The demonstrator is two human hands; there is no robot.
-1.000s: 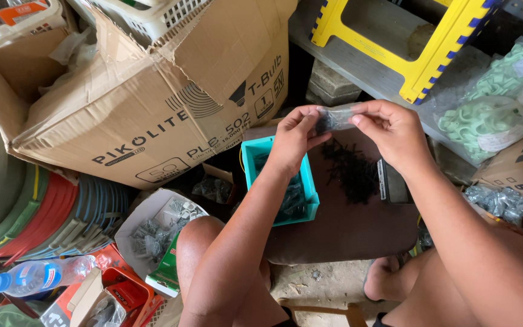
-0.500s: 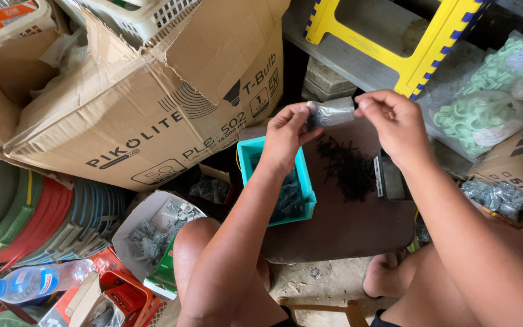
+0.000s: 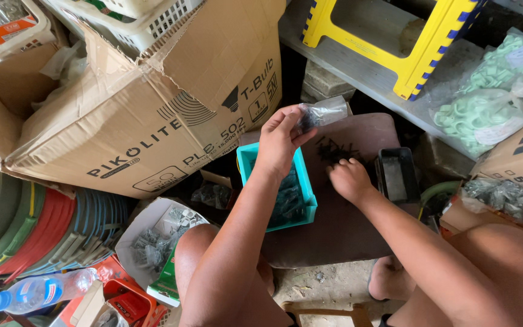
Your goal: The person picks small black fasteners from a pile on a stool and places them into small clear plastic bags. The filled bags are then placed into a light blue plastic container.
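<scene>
The left hand [image 3: 281,140] pinches a small clear bag [image 3: 324,111] above the teal tray [image 3: 305,200], while the right hand [image 3: 347,178] picks at dark screws [image 3: 336,149].

I have just the one view, a head camera looking steeply down from close above the lap and both forearms, which enter from about 6 o'clock. It faces a brown board [image 3: 334,230] at centre, a cardboard box [image 3: 152,121] toward 10 o'clock and a yellow stool [image 3: 419,42] toward 1 o'clock.
</scene>
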